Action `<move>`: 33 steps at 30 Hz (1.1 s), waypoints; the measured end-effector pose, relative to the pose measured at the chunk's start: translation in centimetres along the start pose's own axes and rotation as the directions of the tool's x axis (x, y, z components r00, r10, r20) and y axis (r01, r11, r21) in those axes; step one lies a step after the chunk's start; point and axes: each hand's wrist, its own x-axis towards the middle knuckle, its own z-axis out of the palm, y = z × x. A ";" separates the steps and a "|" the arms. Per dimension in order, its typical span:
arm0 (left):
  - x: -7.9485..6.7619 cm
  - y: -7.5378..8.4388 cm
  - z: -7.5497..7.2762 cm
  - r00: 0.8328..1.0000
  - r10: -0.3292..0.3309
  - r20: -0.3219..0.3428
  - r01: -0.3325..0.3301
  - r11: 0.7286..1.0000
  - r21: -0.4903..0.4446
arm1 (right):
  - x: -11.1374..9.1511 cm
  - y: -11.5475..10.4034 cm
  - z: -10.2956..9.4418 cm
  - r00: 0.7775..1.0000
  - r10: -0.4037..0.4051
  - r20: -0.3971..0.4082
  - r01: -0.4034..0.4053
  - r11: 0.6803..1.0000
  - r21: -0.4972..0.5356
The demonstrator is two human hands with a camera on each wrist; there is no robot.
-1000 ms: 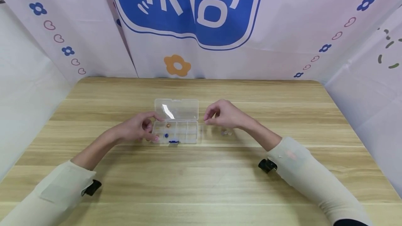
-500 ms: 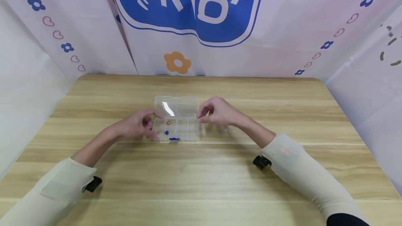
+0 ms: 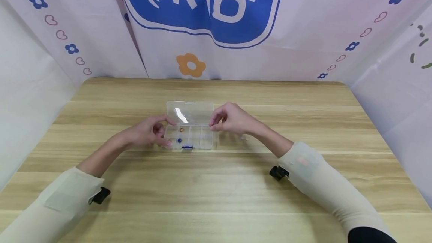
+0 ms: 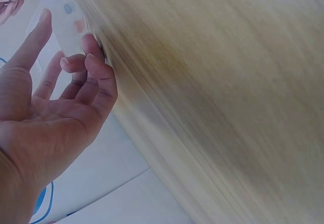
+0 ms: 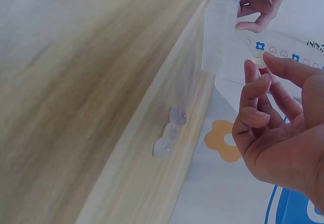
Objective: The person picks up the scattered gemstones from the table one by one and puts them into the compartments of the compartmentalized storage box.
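Note:
A clear plastic compartment box lies on the table with its lid raised at the back and a blue latch at the front. My left hand holds its left end, thumb at the near corner and index finger at the far one. An orange bead and a blue bead sit in separate compartments on the left side. My right hand, close above the box's right end, pinches a small pale, see-through bead between thumb and index finger.
Three pale, see-through beads lie in a row on the table right of the box, among them a lilac-tinted bead. Behind the wooden table hangs a printed white cloth.
My right hand has moved left, from beside the box to its right end, with the pinched bead. The left hand keeps its hold, and the head view has tilted slightly down.

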 end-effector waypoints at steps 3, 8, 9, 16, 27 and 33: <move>0.0 0.1 -0.1 1.000 -0.001 0.000 0.001 1.000 0.011 | 0.1 -0.2 0.0 1.000 -0.003 -0.001 0.003 1.000 0.002; 0.0 0.2 -0.3 1.000 -0.001 -0.001 0.001 1.000 0.010 | 0.4 -0.4 0.1 1.000 -0.002 -0.003 0.002 1.000 -0.002; 0.0 0.2 -0.3 1.000 -0.001 -0.001 0.001 1.000 0.007 | 0.5 -0.4 0.1 1.000 -0.002 -0.006 0.002 1.000 -0.006; 0.0 0.3 -0.2 1.000 -0.004 -0.005 0.004 1.000 0.001 | 0.9 -0.9 0.4 0.999 0.006 -0.031 -0.007 1.000 -0.017; -0.1 0.3 0.0 1.000 -0.003 -0.001 0.003 1.000 -0.014 | 1.4 -1.0 1.1 0.999 0.028 -0.041 -0.029 1.000 -0.010; -0.2 0.2 0.1 1.000 0.002 -0.005 -0.002 1.000 -0.003 | 1.6 -1.0 1.4 0.999 0.018 -0.038 -0.019 0.999 -0.043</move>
